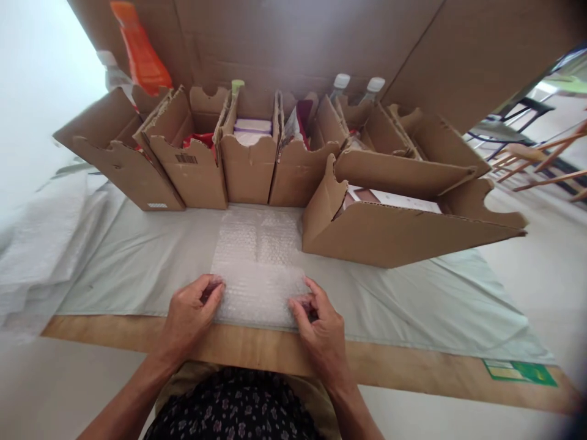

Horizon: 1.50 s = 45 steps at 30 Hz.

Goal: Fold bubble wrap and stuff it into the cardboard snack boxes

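Observation:
A sheet of clear bubble wrap [257, 263] lies on a pale green cloth [137, 269] over a wooden table [403, 366]. Its near part is folded or rolled into a thick wad. My left hand [190, 315] pinches the wad's left end with curled fingers. My right hand [318, 327] grips the right end the same way. Whatever lies inside the wad is hidden.
A row of open cardboard boxes [247, 165] stands behind the wrap, holding packets and bottles. A larger open cardboard box [403, 232] sits tilted at the right. An orange bottle [140, 52] rises at the back left. Folded white sheets [41, 244] lie left. Wooden chairs [545, 159] stand far right.

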Available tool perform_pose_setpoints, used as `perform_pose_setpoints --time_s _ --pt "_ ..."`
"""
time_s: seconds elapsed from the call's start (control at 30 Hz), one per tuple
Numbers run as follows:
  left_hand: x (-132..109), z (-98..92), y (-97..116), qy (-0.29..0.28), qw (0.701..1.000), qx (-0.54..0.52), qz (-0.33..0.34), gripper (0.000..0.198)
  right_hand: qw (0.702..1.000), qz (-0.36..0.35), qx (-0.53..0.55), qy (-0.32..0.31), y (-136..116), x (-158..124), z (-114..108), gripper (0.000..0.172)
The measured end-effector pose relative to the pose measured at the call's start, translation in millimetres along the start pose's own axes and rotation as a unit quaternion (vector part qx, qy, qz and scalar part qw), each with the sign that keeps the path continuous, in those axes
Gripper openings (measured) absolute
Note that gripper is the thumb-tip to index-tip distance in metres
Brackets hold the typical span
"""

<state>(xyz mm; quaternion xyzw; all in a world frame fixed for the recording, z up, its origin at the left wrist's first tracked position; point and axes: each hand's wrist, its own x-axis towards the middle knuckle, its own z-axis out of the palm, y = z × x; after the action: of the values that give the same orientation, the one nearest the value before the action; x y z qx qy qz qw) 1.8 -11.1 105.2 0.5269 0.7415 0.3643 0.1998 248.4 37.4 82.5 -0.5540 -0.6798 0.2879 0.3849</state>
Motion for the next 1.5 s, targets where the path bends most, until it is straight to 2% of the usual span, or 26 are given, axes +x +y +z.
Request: perform_pose_setpoints --time_s 0.13,0.3,0.47,0.57,0.63,0.7,0.77,0.87,0.93,1.0,1.1,1.17,1.23,1.3,1.37,1.4,1.47,1.5 --pt "-3 0.2 -1 0.012 1.0 0.005 0.019 0.025 1.0 -0.014 -0.009 0.009 5 -3 -1 0.042" --pt "-21 -22.8 12 0.008 0.997 -0.01 0.074 0.02 0.997 0.024 0.068 -0.005 -2 5 -11 0.04" --pt "-44 -34.5 17 0.03 0.995 -0.008 0.1 0.017 0.995 -0.015 0.097 -0.015 -17 15 -17 0.038" --pt "-55 -33.0 15 0.048 0.993 -0.006 0.103 0.014 0.995 -0.019 0.092 -0.015 -19 16 -25 0.026" --pt "-62 -33.0 15 0.06 0.992 0.001 0.113 0.011 0.995 -0.017 0.097 -0.031 -20 16 -32 0.016" --pt "-68 -35.2 18 0.064 0.989 0.001 0.134 0.008 0.992 -0.024 0.112 -0.053 -21 16 -40 0.012" --pt "-70 -39.0 24 0.047 0.985 -0.01 0.168 0.007 0.989 -0.039 0.127 -0.068 -22 15 -47 0.011" --pt "-68 -42.1 36 0.004 0.972 -0.031 0.232 0.016 0.989 -0.052 0.123 -0.066 -18 14 -55 0.009" --pt "-69 -36.5 44 -0.026 0.964 -0.046 0.259 0.021 0.99 -0.054 0.118 -0.046 -13 13 -60 0.01" --pt "-75 -20.7 52 -0.072 0.955 -0.08 0.278 0.022 0.989 -0.071 0.126 -0.034 -11 14 -67 0.016" --pt "-93 19.5 66 -0.148 0.925 -0.156 0.315 0.018 0.984 -0.119 0.126 -0.053 -6 26 -78 0.026" --pt "-104 46.1 76 -0.203 0.899 -0.176 0.346 0.013 0.984 -0.125 0.103 -0.069 3 39 -88 0.024" --pt "-106 60.7 85 -0.269 0.868 -0.16 0.386 0.033 0.991 -0.098 0.073 -0.05 20 52 -105 0.019" --pt "-95 58.4 87 -0.3 0.863 -0.116 0.389 0.049 0.998 -0.048 0.036 0.018 37 57 -129 0.023" --pt "-69 43.2 79 -0.24 0.91 -0.06 0.334 0.039 0.994 0.007 -0.022 0.107 45 49 -154 0.03" --pt "-52 33.7 70 -0.166 0.94 -0.019 0.296 0.032 0.987 0.022 -0.06 0.148 43 39 -164 0.032" --pt "-19 16.9 47 -0.038 0.97 0.084 0.225 0.032 0.968 -0.003 -0.142 0.205 26 12 -168 0.031" --pt "-4 11.3 36 -0.016 0.97 0.141 0.198 0.035 0.96 -0.048 -0.179 0.211 12 -3 -161 0.03"
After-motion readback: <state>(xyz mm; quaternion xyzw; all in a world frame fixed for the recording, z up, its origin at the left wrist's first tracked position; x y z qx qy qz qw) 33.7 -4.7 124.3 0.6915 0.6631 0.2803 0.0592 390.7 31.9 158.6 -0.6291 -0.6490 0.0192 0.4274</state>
